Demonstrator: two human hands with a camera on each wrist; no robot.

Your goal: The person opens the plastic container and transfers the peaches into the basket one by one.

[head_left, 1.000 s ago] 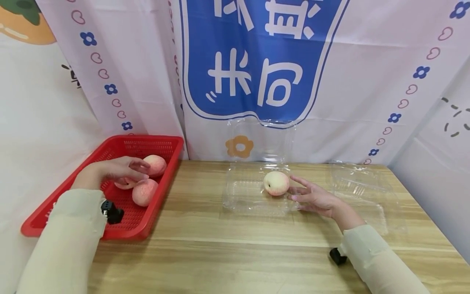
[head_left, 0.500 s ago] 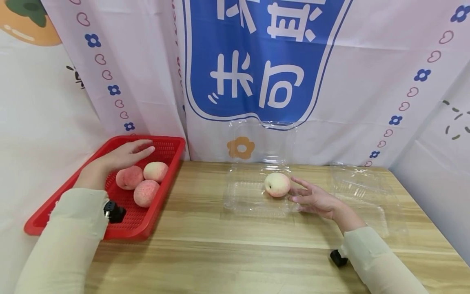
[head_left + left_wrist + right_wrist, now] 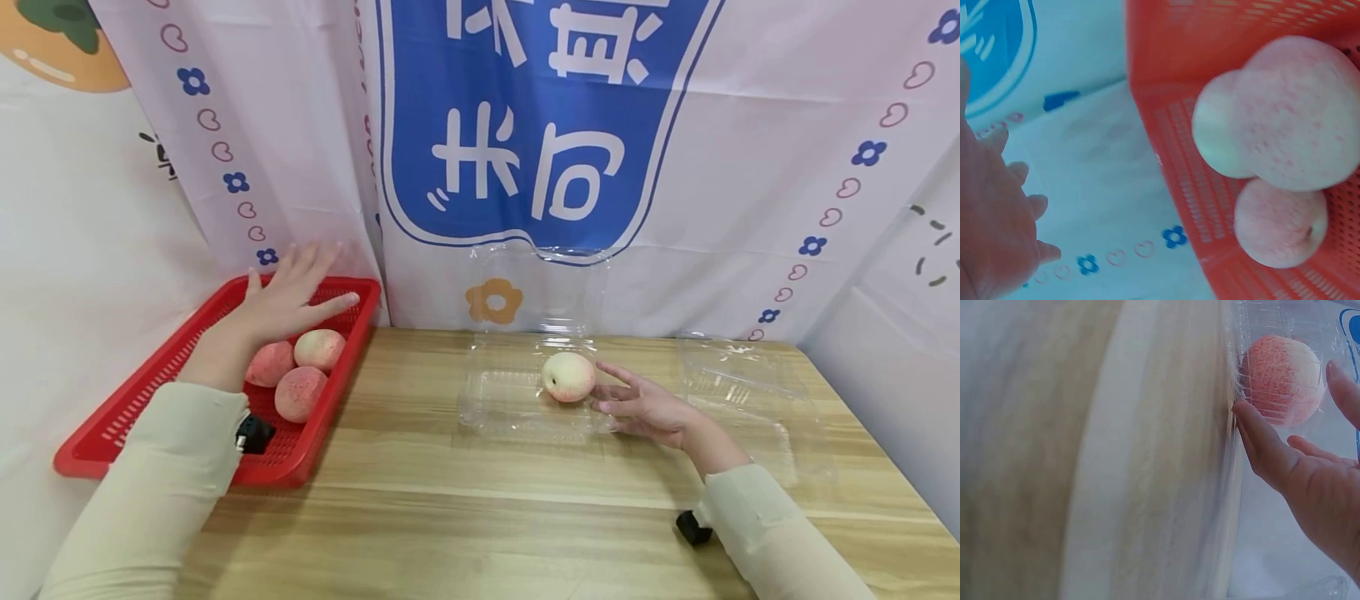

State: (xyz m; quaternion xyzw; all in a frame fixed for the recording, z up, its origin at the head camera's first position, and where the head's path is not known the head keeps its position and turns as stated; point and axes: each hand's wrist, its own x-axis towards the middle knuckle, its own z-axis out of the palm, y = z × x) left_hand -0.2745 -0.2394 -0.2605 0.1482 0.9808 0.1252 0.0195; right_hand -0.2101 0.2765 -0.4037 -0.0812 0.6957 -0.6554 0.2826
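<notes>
My left hand [image 3: 288, 304] is held over the back of the red basket [image 3: 279, 475] with its fingers spread and nothing in them. Three pink-and-cream peaches lie together in the basket: a front peach [image 3: 300, 395], a paler one [image 3: 320, 349] and a redder one [image 3: 270, 365], partly behind my wrist. On the table, a clear plastic clamshell box [image 3: 491, 408] stands with its lid [image 3: 540, 287] raised; one peach [image 3: 567, 377] sits in its right part. My right hand [image 3: 651, 410] rests against the box's right side, fingers loosely extended, also seen in the right wrist view.
A second clear plastic box [image 3: 750, 417] lies at the right of the wooden table [image 3: 480, 517], partly behind my right hand. A printed cloth [image 3: 712, 208] hangs directly behind the table, and the raised lid stands close to it.
My left hand has risen off the peaches and moved back and to the right, its fingers spreading wide. The basket's peaches are more exposed. My right hand stays at the box.
</notes>
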